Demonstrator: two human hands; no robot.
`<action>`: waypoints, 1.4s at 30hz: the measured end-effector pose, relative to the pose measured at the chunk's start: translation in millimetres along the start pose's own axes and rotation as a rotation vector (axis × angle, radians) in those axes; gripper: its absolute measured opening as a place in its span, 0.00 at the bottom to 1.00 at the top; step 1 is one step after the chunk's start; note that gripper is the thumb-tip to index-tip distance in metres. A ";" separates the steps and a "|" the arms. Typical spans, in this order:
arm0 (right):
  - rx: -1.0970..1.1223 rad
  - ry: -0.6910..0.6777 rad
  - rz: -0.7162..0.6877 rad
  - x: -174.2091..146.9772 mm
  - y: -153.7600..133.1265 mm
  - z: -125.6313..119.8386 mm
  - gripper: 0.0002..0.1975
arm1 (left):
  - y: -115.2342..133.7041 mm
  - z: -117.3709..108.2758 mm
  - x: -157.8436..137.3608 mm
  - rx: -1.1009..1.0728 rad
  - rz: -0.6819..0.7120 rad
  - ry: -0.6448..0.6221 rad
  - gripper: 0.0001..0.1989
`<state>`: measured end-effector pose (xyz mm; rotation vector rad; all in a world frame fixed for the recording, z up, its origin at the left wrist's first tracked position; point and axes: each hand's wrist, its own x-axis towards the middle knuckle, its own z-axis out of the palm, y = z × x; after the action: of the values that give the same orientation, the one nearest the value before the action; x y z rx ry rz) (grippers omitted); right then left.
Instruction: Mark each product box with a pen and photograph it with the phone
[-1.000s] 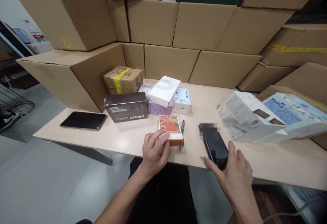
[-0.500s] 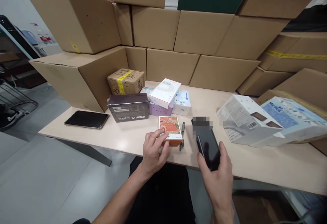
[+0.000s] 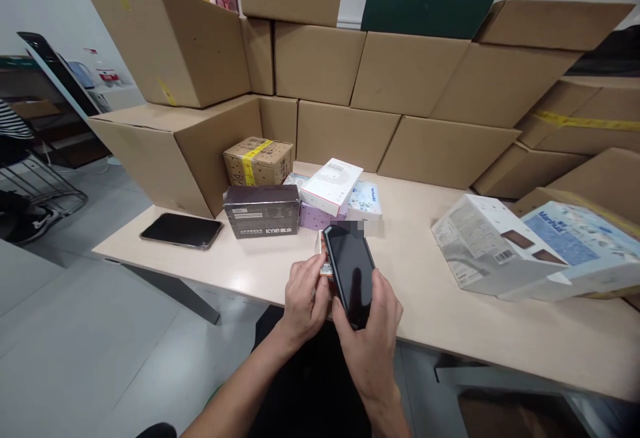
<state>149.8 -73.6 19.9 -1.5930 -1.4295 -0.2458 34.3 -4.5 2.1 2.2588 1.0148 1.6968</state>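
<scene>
My right hand (image 3: 370, 338) is wrapped round a black phone (image 3: 354, 278), thumb on one side and fingers on the other, with its dark screen facing up toward me. The phone is tilted and covers much of a small orange box (image 3: 324, 269). My left hand (image 3: 306, 298) grips that box near the table's front edge, fingers bent over its top left part. Just behind the phone lie a white box (image 3: 332, 185), a purple box (image 3: 313, 215) and a white-and-blue box (image 3: 365, 205). A dark shrink-wrapped box (image 3: 263, 211) stands to the left.
A second phone (image 3: 181, 231) lies at the table's (image 3: 420, 311) left end. Large cardboard boxes (image 3: 340, 135) form a wall along the back. A small taped carton (image 3: 257, 160) sits before it. White packages (image 3: 500, 245) with blue print stand at the right.
My right hand has carried the phone left, over the orange box. The pen beside that box is now hidden. My left hand stays at the box, and the camera view has shifted slightly.
</scene>
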 end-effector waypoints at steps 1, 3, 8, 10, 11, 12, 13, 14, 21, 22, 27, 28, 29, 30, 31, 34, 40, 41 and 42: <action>-0.003 -0.001 -0.002 -0.3 -0.4 -0.1 0.39 | -0.2 0.3 -0.3 0.007 0.004 0.000 0.25; -0.009 -0.005 -0.006 -0.6 -1.0 -0.6 0.39 | -0.3 0.7 -0.7 0.018 0.003 -0.003 0.25; -0.024 -0.002 -0.007 -0.8 -0.7 -0.6 0.39 | -0.7 0.8 -1.2 0.006 -0.023 -0.009 0.24; -0.029 -0.006 -0.012 -0.4 0.1 -0.7 0.39 | -1.0 0.9 -1.3 -0.004 -0.035 -0.008 0.24; -0.031 -0.008 -0.015 0.0 0.4 -0.8 0.39 | -1.0 0.8 -1.2 -0.008 -0.039 -0.008 0.24; -0.032 -0.012 -0.018 0.4 0.7 -1.1 0.39 | -0.9 0.6 -1.0 -0.013 -0.044 -0.009 0.24; -0.033 -0.013 -0.021 0.9 0.9 -1.4 0.40 | -0.7 0.3 -0.6 -0.019 -0.050 -0.009 0.24; -0.034 -0.012 -0.025 1.5 0.9 -1.7 0.40 | -0.5 -0.1 -0.2 -0.027 -0.057 -0.011 0.24; -0.047 -0.001 -0.037 2.9 0.2 -2.3 0.40 | -1.0 -2.5 2.6 -0.114 -0.108 -0.013 0.23; -0.048 -0.003 -0.037 2.7 0.4 -2.4 0.40 | -1.3 -2.5 2.7 -0.125 -0.113 -0.016 0.23; -0.047 -0.018 -0.026 1.8 1.7 -3.1 0.41 | -1.7 -2.7 2.1 -0.148 -0.126 -0.019 0.23; -0.048 -0.016 -0.027 1.7 1.8 -3.2 0.41 | -1.5 -2.8 1.9 -0.148 -0.126 -0.020 0.23; -0.048 -0.014 -0.028 1.6 1.9 -3.2 0.41 | -1.2 -2.8 1.7 -0.147 -0.127 -0.022 0.23; -0.048 -0.013 -0.029 1.5 1.7 -3.1 0.41 | -1.0 -2.7 1.6 -0.144 -0.127 -0.023 0.24; -0.048 -0.011 -0.026 1.3 1.5 -3.0 0.41 | -0.9 -2.6 1.4 -0.140 -0.128 -0.025 0.24; -0.042 -0.011 -0.016 0.8 0.1 -2.2 0.41 | -0.7 -2.0 1.1 -0.128 -0.123 -0.020 0.24; -0.050 -0.002 -0.026 0.8 -1.8 -1.8 0.41 | -0.4 -2.0 0.5 -0.133 -0.117 -0.012 0.24; -0.051 -0.002 -0.027 1.0 -1.9 -2.0 0.41 | -0.2 -2.1 0.6 -0.133 -0.116 -0.012 0.24; -0.051 -0.003 -0.025 1.2 -1.9 -2.1 0.41 | 0.0 -2.1 0.8 -0.130 -0.114 -0.012 0.24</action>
<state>149.4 -74.6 22.8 -1.6183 -1.4564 -0.2972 32.6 -4.6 3.5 2.0869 0.9804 1.6496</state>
